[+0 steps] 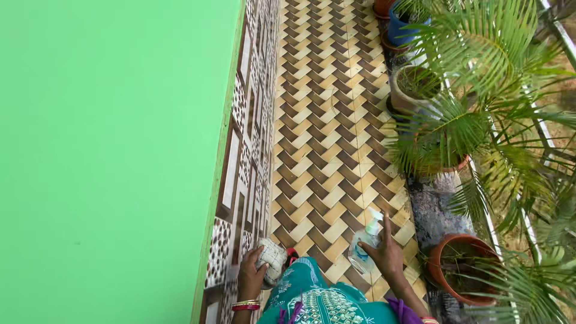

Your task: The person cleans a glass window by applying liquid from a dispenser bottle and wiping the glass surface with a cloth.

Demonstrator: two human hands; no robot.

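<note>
My left hand point(251, 273) presses a crumpled white cloth point(273, 261) against the patterned tile band point(243, 180) low on the wall. My right hand point(387, 252) grips a clear spray bottle point(365, 247) with a white nozzle, held over the woven-pattern floor tiles point(324, 120). Bangles show at both wrists. My teal embroidered garment point(312, 297) fills the bottom centre between the hands.
A plain green wall point(114, 150) takes up the left side. Along the right edge stand several potted plants: a terracotta pot point(459, 270), a palm point(480, 108), a beige pot point(414, 87) and a blue pot point(402, 30), beside a metal railing point(543, 132).
</note>
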